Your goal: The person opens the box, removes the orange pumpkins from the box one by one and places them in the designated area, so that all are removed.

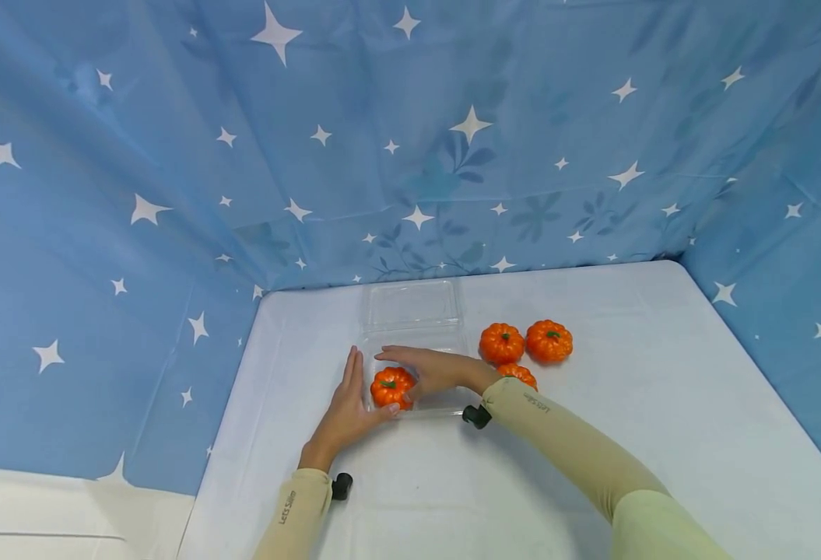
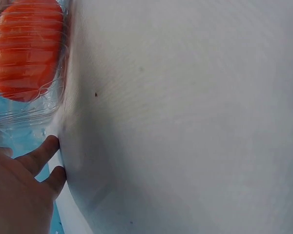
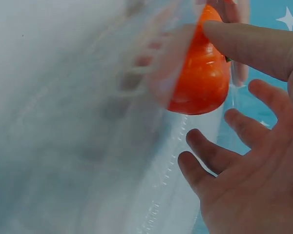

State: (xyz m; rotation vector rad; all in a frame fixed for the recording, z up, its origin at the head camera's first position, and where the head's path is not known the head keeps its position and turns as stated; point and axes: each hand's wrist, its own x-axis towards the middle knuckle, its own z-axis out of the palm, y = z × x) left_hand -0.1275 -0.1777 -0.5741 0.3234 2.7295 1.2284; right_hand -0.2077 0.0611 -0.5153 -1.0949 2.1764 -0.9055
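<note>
An orange pumpkin point(image 1: 391, 386) with a green stem sits in the left part of a clear plastic container point(image 1: 445, 401). My right hand point(image 1: 433, 369) reaches over the container. Its thumb touches the pumpkin point(image 3: 205, 83), while the other fingers are spread apart from it in the right wrist view. Along the container's left side lies my left hand point(image 1: 349, 406), fingers straight and thumb stretched along the front edge. In the left wrist view, the pumpkin point(image 2: 27, 53) shows through the ribbed clear wall, with the left hand point(image 2: 22, 190) beside it.
The container's clear lid point(image 1: 410, 303) lies folded back behind it. To the right are two whole pumpkins point(image 1: 502, 343) point(image 1: 549, 341) and a third pumpkin point(image 1: 518, 376), partly covered by my right arm. A star-patterned blue cloth point(image 1: 417, 155) rises behind the white table point(image 1: 627, 373).
</note>
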